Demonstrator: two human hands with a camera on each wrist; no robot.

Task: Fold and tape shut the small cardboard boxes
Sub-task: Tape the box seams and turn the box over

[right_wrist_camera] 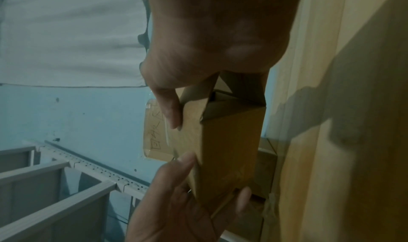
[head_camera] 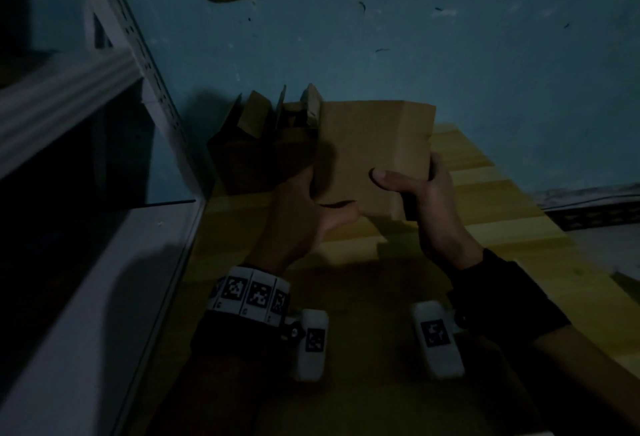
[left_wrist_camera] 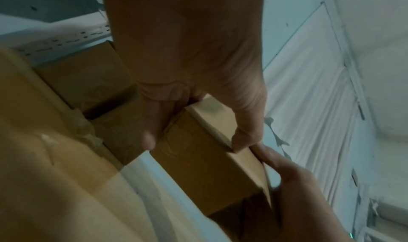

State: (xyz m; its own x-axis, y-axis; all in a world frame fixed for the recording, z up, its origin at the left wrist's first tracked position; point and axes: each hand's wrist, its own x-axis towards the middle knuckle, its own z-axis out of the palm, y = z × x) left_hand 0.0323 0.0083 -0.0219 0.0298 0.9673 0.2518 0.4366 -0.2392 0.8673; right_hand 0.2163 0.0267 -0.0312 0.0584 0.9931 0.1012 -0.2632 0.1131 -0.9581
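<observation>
Both forearms reach forward over the wooden table, each wrist strapped with a camera band. The left hand cups the box from its lower left, thumb stretched along the bottom edge and fingers wrapped behind. The right hand pinches the box's right side, thumb flat on the front face, fingers curled round the back. The box is plain brown cardboard, held upright above the table, apart from it; in the right wrist view its near end looks open, flaps folded inward, though the dim light makes this uncertain. Beyond it, other boxes with raised flaps stand against the blue wall, beside a white shelf.
</observation>
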